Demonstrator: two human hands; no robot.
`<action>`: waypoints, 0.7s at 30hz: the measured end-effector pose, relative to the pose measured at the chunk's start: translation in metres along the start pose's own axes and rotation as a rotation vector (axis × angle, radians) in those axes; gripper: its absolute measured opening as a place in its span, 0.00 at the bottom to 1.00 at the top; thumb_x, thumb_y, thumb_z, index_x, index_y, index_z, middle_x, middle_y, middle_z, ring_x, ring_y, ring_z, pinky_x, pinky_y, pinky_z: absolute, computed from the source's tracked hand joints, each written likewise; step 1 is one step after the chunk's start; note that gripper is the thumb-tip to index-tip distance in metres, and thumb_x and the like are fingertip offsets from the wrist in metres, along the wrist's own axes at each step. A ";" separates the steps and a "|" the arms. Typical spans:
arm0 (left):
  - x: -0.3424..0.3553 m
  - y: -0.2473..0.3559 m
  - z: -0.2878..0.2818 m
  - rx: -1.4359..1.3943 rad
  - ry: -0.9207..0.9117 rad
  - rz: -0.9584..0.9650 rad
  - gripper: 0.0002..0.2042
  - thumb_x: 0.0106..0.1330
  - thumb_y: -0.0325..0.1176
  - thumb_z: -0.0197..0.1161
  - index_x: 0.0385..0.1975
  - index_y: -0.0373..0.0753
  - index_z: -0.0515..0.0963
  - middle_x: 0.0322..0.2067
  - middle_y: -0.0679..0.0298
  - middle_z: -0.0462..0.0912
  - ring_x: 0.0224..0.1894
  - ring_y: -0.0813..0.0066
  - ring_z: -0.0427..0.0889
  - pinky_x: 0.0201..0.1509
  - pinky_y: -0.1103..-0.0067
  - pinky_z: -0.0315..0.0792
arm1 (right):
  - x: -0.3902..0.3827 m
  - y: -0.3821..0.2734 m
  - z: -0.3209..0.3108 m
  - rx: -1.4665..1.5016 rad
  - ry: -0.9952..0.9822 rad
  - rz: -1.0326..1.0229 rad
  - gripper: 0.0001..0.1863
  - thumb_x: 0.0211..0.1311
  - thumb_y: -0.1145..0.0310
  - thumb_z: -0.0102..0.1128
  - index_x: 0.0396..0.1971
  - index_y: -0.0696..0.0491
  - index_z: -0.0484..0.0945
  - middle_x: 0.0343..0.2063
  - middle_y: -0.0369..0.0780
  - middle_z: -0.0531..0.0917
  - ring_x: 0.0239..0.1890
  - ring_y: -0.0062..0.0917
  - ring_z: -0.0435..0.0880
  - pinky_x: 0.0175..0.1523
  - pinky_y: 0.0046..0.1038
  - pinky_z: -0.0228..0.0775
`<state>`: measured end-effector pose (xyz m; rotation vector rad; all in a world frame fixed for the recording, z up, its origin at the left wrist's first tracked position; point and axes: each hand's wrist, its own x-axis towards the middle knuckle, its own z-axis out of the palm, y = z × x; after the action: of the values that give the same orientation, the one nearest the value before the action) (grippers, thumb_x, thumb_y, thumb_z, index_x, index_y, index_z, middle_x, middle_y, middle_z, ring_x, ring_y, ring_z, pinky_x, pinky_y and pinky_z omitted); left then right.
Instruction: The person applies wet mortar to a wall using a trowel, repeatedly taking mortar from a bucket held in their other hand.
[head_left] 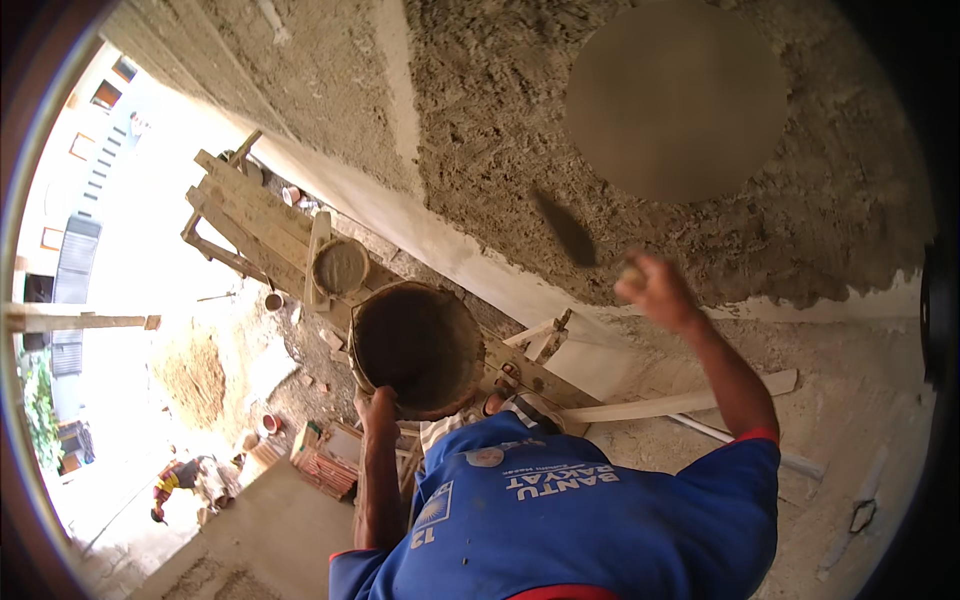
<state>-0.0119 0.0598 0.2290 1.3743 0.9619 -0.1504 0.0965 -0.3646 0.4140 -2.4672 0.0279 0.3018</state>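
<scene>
My right hand (pixel 658 290) is closed around the handle of a trowel (pixel 567 232), raised in front of the wall. The blade is smeared by motion, and I cannot tell whether it touches the wall. Rough, wet-looking grey mortar (pixel 480 140) covers the wall there, with a smoother pale strip below it. My left hand (pixel 378 410) grips the near rim of a large dark bucket (pixel 465 335), tilted so that its mouth faces up toward me. Its inside is too shadowed to show the contents clearly.
I stand on a plank scaffold (pixel 265 232) high above the ground. A smaller bucket of grey mortar (pixel 342 268) rests on it beside a wooden straightedge (pixel 318 245). Below are a sand pile (pixel 195 380), stacked bricks (pixel 328 465) and another person (pixel 180 478). A long batten (pixel 690 400) lies at right.
</scene>
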 end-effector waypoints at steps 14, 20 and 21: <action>0.033 -0.063 -0.051 0.161 -0.276 0.025 0.11 0.49 0.22 0.58 0.34 0.39 0.72 0.23 0.68 0.70 0.25 0.79 0.70 0.28 0.82 0.67 | 0.073 0.197 0.074 -0.240 0.022 0.058 0.25 0.56 0.64 0.58 0.54 0.56 0.72 0.31 0.50 0.83 0.32 0.39 0.83 0.38 0.38 0.75; 0.040 -0.074 -0.050 0.559 -0.447 0.394 0.16 0.47 0.16 0.56 0.37 0.38 0.70 0.27 0.64 0.72 0.30 0.75 0.73 0.33 0.80 0.70 | 0.029 0.156 0.012 -0.166 0.156 0.080 0.23 0.56 0.65 0.59 0.53 0.56 0.73 0.35 0.48 0.83 0.36 0.37 0.83 0.41 0.36 0.75; 0.043 -0.076 -0.052 0.631 -0.459 0.497 0.16 0.48 0.17 0.57 0.38 0.38 0.70 0.27 0.64 0.72 0.29 0.75 0.73 0.33 0.80 0.70 | 0.024 0.149 0.004 -0.123 0.198 0.058 0.23 0.56 0.64 0.60 0.53 0.56 0.73 0.36 0.48 0.82 0.37 0.37 0.83 0.43 0.36 0.75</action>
<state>-0.0565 0.1046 0.1488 2.0009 0.1625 -0.3939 0.1052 -0.4789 0.3161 -2.6137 0.1690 0.0853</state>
